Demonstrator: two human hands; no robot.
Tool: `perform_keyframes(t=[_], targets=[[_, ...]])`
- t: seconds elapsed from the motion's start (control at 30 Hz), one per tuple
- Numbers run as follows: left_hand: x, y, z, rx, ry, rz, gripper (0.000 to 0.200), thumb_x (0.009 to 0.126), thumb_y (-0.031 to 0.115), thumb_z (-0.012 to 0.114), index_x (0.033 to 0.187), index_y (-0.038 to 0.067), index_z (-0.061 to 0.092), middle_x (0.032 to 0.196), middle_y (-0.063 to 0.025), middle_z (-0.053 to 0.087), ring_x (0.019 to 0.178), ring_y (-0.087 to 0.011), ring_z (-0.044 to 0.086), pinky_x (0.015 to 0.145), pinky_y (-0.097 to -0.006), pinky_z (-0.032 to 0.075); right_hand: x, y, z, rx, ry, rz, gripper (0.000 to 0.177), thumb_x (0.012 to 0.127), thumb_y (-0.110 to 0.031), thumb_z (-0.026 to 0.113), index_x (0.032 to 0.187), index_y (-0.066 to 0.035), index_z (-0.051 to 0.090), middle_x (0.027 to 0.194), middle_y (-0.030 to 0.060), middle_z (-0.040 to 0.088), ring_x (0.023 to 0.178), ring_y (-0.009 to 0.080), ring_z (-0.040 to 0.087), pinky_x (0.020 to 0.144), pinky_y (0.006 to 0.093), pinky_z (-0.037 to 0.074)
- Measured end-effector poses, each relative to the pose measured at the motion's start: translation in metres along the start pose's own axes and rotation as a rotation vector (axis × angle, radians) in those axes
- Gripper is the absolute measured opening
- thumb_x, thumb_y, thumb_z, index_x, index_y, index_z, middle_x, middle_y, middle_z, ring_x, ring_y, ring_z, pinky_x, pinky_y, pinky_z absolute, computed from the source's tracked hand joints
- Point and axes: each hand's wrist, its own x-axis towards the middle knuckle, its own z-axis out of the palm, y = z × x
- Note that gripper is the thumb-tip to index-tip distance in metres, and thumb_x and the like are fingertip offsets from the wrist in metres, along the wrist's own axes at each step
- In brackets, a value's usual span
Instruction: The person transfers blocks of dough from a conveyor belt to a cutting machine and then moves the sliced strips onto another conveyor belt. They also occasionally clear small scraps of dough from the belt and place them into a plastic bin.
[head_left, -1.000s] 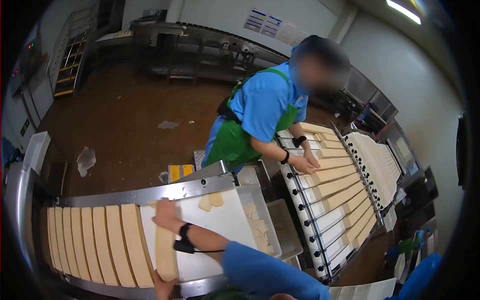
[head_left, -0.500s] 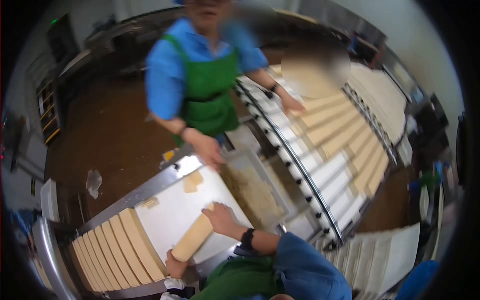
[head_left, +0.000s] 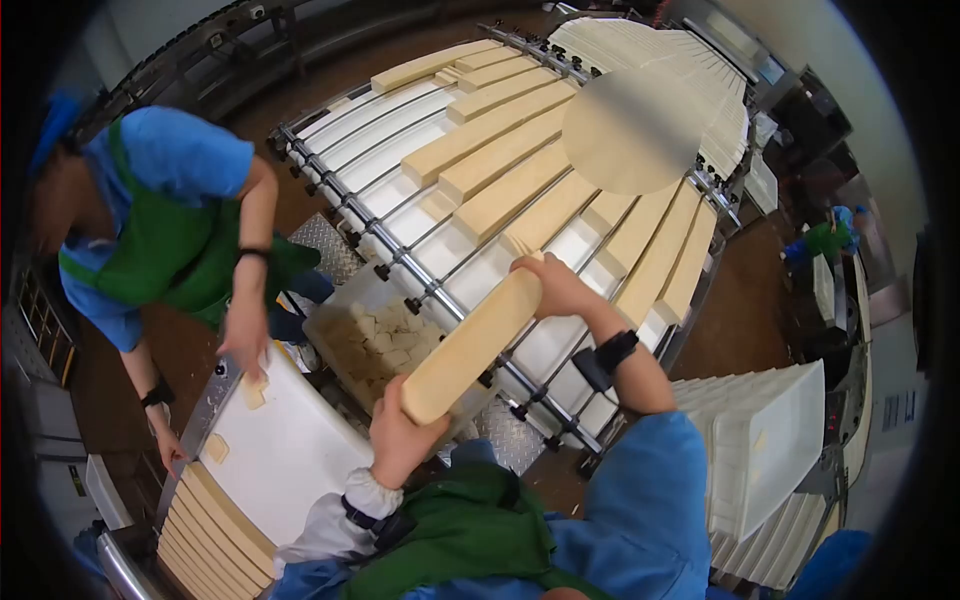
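A long, pale yellow stack of flat sheets with rounded ends (head_left: 472,345) is held between my two hands in the middle of the view. My left hand (head_left: 400,435) grips its lower left end, fingers wrapped round it. At the upper right end, my right hand (head_left: 562,288) is closed on the same stack. Under and beyond it lies a white conveyor (head_left: 415,215) with metal guide rods, carrying rows of similar stacks (head_left: 510,170). The end of a row is close to my right hand.
A co-worker in a green apron (head_left: 170,250) leans over a white worktable (head_left: 300,450) at left, near lined-up stacks (head_left: 210,540). A bin of scraps (head_left: 375,345) sits between table and conveyor. White trays (head_left: 770,440) are piled at right; another person (head_left: 828,240) is beyond.
My hands have lifted the stack from the white worktable and carried it to the conveyor's edge. The view has turned right. The co-worker now bends over the worktable, a hand off the conveyor.
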Motion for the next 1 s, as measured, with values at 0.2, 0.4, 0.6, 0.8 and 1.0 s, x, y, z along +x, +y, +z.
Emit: perform_keyframes(t=[0.2, 0.4, 0.6, 0.8, 1.0], targets=[[0.056, 0.048, 0.055, 0.105, -0.169, 0.099, 0.075, 0.065, 0.036, 0.077, 0.129, 0.011, 0.045, 0.101, -0.0215, 0.062, 0.093, -0.0393, 0.059, 0.082, -0.0446, 0.049, 0.014, 0.099, -0.015, 0.407, -0.040, 0.477, 0.074, 0.063, -0.016, 0.073, 0.128, -0.001, 0.041, 0.097, 0.0204, 0.057, 0.098, 0.0385, 0.054, 0.081, 0.0452, 0.046], [0.111, 0.020, 0.156, -0.622, -0.261, -0.018, 0.062, 0.081, 0.015, 0.069, 0.133, 0.006, 0.037, 0.095, -0.0186, 0.065, 0.083, -0.0219, 0.065, 0.069, -0.0308, 0.051, -0.012, 0.060, 0.000, -0.182, 0.564, 0.100, 0.060, 0.075, -0.016, 0.067, 0.126, 0.003, 0.043, 0.113, 0.0238, 0.051, 0.109, 0.0392, 0.048, 0.095, 0.0471, 0.038], [0.123, 0.028, 0.179, -0.391, 0.017, -0.082, 0.038, 0.080, 0.011, 0.069, 0.107, 0.009, 0.043, 0.077, -0.0138, 0.066, 0.065, -0.0220, 0.067, 0.054, -0.0332, 0.049, -0.030, -0.009, 0.032, 0.117, 0.422, -0.040, 0.051, 0.077, -0.013, 0.065, 0.123, 0.000, 0.047, 0.121, 0.0253, 0.048, 0.115, 0.0420, 0.045, 0.099, 0.0477, 0.035], [0.116, 0.031, 0.161, -0.180, -0.023, -0.297, 0.034, 0.073, 0.026, 0.065, 0.100, 0.009, 0.053, 0.080, -0.0203, 0.064, 0.079, -0.0411, 0.063, 0.070, -0.0457, 0.048, -0.016, -0.013, 0.066, 0.044, 0.389, -0.112, 0.073, 0.076, -0.011, 0.065, 0.140, 0.002, 0.032, 0.138, 0.0245, 0.038, 0.132, 0.0416, 0.030, 0.111, 0.0514, 0.020], [0.075, 0.016, 0.078, -0.419, 0.169, -0.058, 0.024, 0.077, 0.011, 0.064, 0.095, 0.006, 0.048, 0.071, -0.0098, 0.056, 0.064, -0.0238, 0.058, 0.058, -0.0366, 0.045, -0.001, -0.036, 0.053, -0.457, 0.092, 0.331, 0.097, 0.071, -0.025, 0.074, 0.149, -0.008, 0.018, 0.151, 0.0245, 0.018, 0.142, 0.0382, 0.011, 0.111, 0.0598, 0.008]])
